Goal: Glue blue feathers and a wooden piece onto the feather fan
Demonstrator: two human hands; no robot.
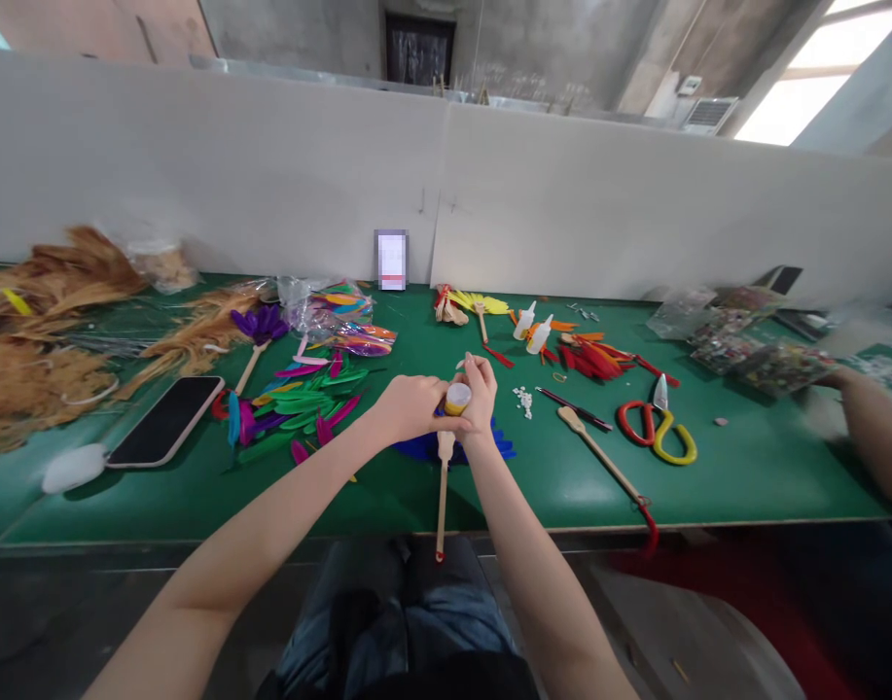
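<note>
My left hand (410, 408) and my right hand (479, 394) meet in front of me, both closed around a small round jar (458, 398) with a pale top and a yellow band. Whether the pale top is a lid or the contents, I cannot tell. Just below them lies a feather fan with dark blue feathers (500, 445), partly hidden by my hands; its wooden handle (442, 496) points toward me past the table edge. Small white pieces (522, 401) are scattered right of my right hand, beside dark pencil-like sticks (573, 408).
Loose coloured feathers (300, 403), a phone (166, 421) and brown fibre (44, 360) lie left. Rightward are white squeeze bottles (539, 335), red feathers (598, 358), a bare wooden stick (602, 457) and scissors (657, 425). Another person's arm (873, 428) is at far right.
</note>
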